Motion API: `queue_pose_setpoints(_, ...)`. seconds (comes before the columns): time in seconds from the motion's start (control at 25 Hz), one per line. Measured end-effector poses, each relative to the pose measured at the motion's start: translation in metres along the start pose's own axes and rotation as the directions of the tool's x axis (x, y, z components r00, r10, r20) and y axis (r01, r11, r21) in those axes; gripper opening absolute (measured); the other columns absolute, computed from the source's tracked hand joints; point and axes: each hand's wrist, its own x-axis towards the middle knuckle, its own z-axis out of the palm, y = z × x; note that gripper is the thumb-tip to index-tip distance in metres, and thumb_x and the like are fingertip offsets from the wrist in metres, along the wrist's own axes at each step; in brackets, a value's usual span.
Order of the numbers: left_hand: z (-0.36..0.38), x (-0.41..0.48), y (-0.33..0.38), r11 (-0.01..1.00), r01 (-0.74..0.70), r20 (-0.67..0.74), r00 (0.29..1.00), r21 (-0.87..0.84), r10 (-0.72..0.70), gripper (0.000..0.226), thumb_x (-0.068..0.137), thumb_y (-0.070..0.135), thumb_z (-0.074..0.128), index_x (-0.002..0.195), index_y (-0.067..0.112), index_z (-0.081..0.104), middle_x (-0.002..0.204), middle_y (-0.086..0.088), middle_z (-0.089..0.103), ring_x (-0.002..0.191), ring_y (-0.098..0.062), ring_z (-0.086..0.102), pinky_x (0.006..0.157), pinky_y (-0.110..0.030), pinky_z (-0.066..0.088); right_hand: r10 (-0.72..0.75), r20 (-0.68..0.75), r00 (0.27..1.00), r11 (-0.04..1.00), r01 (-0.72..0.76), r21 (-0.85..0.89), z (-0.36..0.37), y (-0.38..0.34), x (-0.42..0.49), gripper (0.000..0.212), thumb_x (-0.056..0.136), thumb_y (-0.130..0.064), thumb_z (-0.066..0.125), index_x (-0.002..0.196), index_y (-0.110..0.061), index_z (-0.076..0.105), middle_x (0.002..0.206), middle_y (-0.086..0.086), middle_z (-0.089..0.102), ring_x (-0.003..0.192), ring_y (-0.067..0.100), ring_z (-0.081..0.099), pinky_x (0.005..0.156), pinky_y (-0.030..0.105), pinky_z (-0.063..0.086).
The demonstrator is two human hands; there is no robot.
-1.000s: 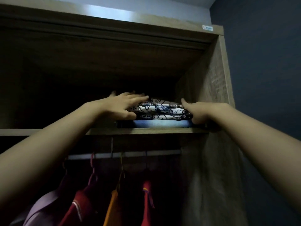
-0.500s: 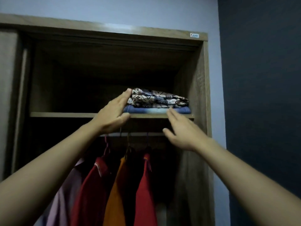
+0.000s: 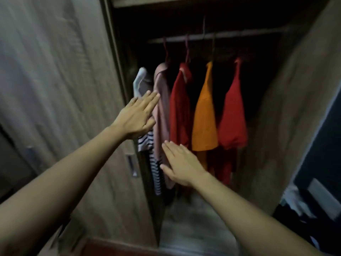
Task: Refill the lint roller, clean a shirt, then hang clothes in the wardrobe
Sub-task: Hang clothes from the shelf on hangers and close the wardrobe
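Note:
Several shirts hang on the wardrobe rail: a white striped one at the left, a pink one, a red one, an orange one and another red one. My left hand is held out flat with straight fingers in front of the striped and pink shirts. Lower down, my right hand reaches with straight fingers toward the hem of the pink shirt. Neither hand holds anything. The lint roller is not in view.
The sliding wardrobe door fills the left side, its recessed handle just left of my hands. The wardrobe's right wall and wooden floor bound the hanging space. Dark items lie at the lower right.
My hands left the folded clothes on the top shelf and came down to the hanging shirts. My view dropped from the shelf to the rail.

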Motion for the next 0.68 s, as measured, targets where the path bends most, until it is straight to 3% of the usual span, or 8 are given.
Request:
queue_pose_setpoints(0.2,0.044,-0.039,-0.087,0.967,-0.114,0.052,0.993,0.229,0.105,0.072,0.082,0.039,0.025,0.148,0.009,0.023,0.155,-0.011,0.022,0.144,-0.026,0.019,0.114,-0.042,0.019,-0.115,0.175,0.978,0.993,0.120,-0.017,0.106,-0.069,0.059,0.066,0.096,-0.040,0.038,0.147,-0.004,0.017,0.153,0.014,0.025,0.143,0.024,0.017,0.118,0.035,0.004)
queue_pose_setpoints(0.4,0.085,-0.047,-0.166,0.863,-0.302,0.072,0.952,0.405,0.299,0.067,0.087,0.037,0.031,0.147,0.009,0.025,0.154,-0.010,0.025,0.142,-0.026,0.023,0.113,-0.042,0.020,-0.092,0.327,0.941,0.953,0.179,-0.246,0.166,-0.092,0.135,0.061,0.097,-0.036,0.037,0.144,0.000,0.022,0.153,0.015,0.024,0.144,0.029,0.013,0.119,0.038,0.001)
queue_pose_setpoints(0.56,0.105,-0.036,-0.193,0.803,-0.388,0.001,0.901,0.453,0.435,0.063,0.089,0.034,0.031,0.147,0.010,0.026,0.155,-0.008,0.021,0.142,-0.025,0.022,0.114,-0.041,0.011,-0.090,0.409,0.908,0.798,0.311,-0.515,0.190,-0.085,0.160,0.052,0.101,-0.026,0.026,0.147,-0.005,0.015,0.153,0.010,0.020,0.143,0.028,0.011,0.118,0.039,-0.003)
queue_pose_setpoints(0.68,0.114,-0.029,-0.199,0.778,-0.396,-0.068,0.871,0.488,0.486,0.061,0.091,0.032,0.031,0.148,0.011,0.024,0.154,-0.007,0.021,0.141,-0.025,0.023,0.114,-0.042,0.008,-0.105,0.476,0.873,0.657,0.420,-0.626,0.203,-0.082,0.164,0.051,0.101,-0.022,0.023,0.147,-0.003,0.010,0.154,0.009,0.018,0.143,0.024,0.012,0.119,0.039,0.001)
